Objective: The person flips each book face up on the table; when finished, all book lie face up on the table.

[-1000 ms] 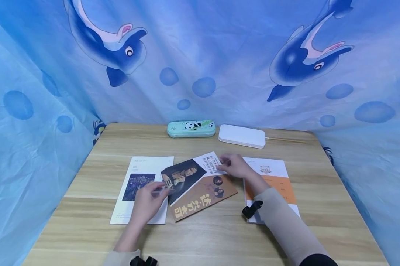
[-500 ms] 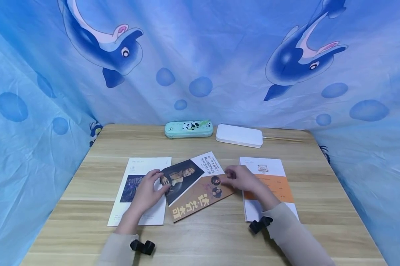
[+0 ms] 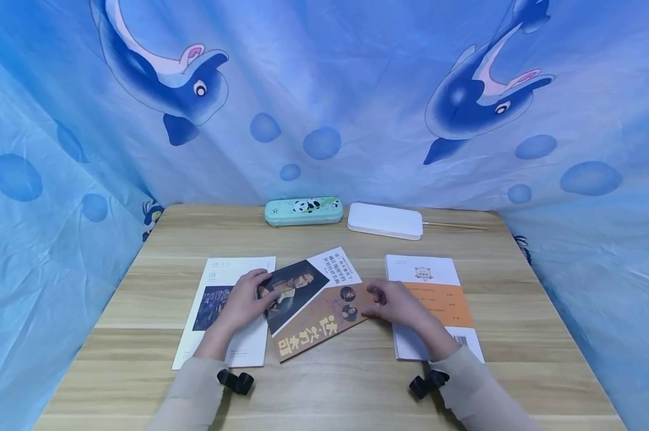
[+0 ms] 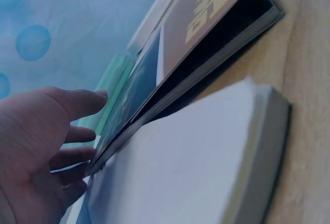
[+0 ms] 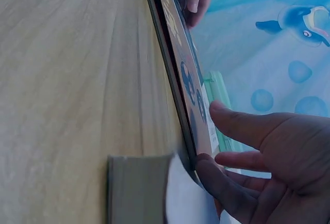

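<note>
Dolphin-print blue cloth enclosed a wooden desk (image 3: 330, 383). At its centre a brown-covered book (image 3: 316, 302) lay askew, its left edge overlapping a white book (image 3: 224, 311). Left hand (image 3: 243, 302) and right hand (image 3: 394, 302), fingers loosely extended, touched its opposite edges. Whether either gripped could not be determined; the wrist views were cropped.

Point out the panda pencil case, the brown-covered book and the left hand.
panda pencil case (image 3: 303, 211): head view, on the middle of its mint-green lid.
brown-covered book (image 3: 324, 323): head view, on the brown part of the cover with yellow characters.
left hand (image 3: 245, 302): head view, on the back of the hand.
</note>
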A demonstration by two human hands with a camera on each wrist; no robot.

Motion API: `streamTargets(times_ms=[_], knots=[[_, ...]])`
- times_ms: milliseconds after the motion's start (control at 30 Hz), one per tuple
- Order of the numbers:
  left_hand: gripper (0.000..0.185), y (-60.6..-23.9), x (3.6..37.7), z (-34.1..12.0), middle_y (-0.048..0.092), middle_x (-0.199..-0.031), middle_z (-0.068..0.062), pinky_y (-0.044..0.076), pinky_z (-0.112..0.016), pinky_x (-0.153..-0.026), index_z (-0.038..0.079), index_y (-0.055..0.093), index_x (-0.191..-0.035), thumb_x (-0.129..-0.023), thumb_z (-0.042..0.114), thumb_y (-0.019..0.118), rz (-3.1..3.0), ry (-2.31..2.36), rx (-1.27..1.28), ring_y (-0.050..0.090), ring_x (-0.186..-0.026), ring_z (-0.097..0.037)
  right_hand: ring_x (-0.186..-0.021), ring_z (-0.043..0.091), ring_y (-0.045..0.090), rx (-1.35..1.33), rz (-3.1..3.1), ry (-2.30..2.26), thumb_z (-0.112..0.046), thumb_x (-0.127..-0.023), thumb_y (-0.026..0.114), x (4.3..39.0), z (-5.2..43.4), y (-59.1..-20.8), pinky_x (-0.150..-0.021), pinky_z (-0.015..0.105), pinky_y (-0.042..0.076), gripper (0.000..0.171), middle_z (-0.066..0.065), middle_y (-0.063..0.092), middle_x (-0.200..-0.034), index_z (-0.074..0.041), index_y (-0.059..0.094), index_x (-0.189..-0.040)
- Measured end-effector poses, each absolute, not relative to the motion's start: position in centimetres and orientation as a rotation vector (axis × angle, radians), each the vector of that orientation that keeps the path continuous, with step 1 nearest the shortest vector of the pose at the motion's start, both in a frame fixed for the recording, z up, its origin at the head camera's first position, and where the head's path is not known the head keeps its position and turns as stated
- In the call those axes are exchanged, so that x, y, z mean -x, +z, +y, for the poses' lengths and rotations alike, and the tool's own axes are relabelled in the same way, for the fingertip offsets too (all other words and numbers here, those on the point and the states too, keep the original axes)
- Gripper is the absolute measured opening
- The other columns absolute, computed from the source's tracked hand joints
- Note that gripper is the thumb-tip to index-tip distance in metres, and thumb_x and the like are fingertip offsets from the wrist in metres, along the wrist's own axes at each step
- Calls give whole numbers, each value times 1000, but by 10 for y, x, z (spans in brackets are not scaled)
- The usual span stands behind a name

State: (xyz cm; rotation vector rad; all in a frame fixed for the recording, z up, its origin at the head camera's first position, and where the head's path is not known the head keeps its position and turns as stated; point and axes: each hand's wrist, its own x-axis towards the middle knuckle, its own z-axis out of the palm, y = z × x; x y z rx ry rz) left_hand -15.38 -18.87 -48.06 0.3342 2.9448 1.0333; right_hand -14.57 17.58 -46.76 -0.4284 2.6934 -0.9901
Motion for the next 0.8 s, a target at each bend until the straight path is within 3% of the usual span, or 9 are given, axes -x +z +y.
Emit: streamTargets(times_ms=[233,367,667,800], knots=[[56,-483,153,-188,50,-145,-23,34,-59,-115,-3,59,-136,-95,32,72,2920,1044,-320,42,-138,-43,-69,16,54,280,2671,-973,-17,-72,92,144,171,-466,-59,29,48,58,0,60,-81,-3,68,-123],[58,-482,149,-190,50,-146,-22,35,-59,-115,-4,59,-136,-94,33,73,2917,1040,-320,42,-138,-43,-77,18,57,235,2680,-957,-6,-66,93,145,167,-466,-67,30,53,64,2,62,-89,-3,67,-125],[54,-483,133,-194,58,-135,-22,40,-58,-110,-3,63,-132,-91,28,77,2974,1038,-339,51,-128,-42,-82,18,59,238,2742,-990,-3,-72,88,154,165,-465,-72,33,55,53,3,64,-91,-2,69,-122],[53,-481,124,-193,61,-131,-21,43,-57,-108,-3,64,-131,-90,29,77,2985,1044,-343,54,-125,-41,-83,17,59,304,2729,-1022,-12,-80,85,160,170,-466,-73,32,54,51,4,65,-96,0,66,-126]])
